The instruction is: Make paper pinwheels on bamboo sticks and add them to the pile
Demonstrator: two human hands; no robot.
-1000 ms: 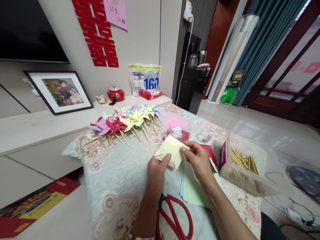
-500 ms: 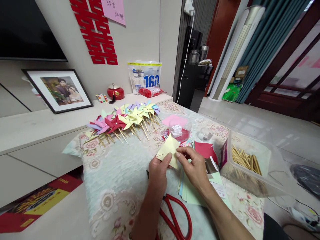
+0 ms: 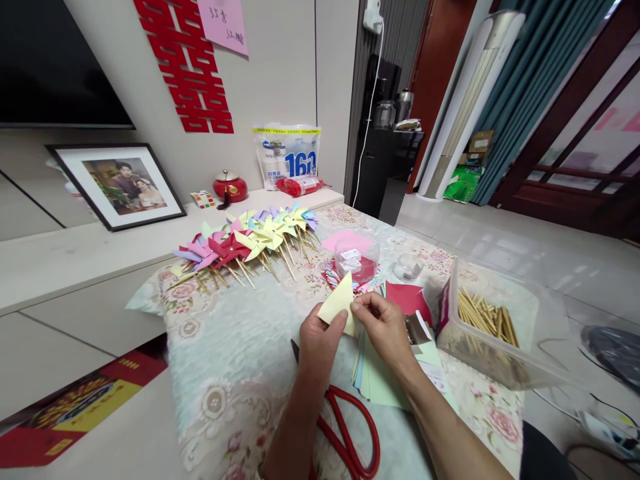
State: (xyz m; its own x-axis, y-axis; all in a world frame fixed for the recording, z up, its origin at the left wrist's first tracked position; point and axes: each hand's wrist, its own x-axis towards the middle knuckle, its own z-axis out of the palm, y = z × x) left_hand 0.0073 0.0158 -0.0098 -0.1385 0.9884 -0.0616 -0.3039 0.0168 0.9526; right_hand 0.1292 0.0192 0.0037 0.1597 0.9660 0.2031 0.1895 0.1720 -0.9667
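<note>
A pale yellow piece of paper (image 3: 340,301) is held up over the middle of the table, one corner pointing away from me. My left hand (image 3: 323,333) grips its lower left side, thumb on top. At its right edge, my right hand (image 3: 383,320) pinches the paper between thumb and fingertips. Red-handled scissors (image 3: 353,427) lie under my left forearm, with only a dark blade tip showing beyond it. Beneath my right hand and forearm sits a stack of coloured paper (image 3: 380,380), mostly pale green on top.
Finished paper pinwheels (image 3: 260,237) on sticks lie at the back left. A clear bin (image 3: 480,353) holds wooden sticks (image 3: 487,317) at the right. A round clear container (image 3: 357,260), a small clear dish (image 3: 409,268) and red paper (image 3: 407,300) are beyond my hands.
The yellow paper has turned in my hands and now shows a narrower, more pointed shape. Both hands stay on it, and the view has shifted slightly.
</note>
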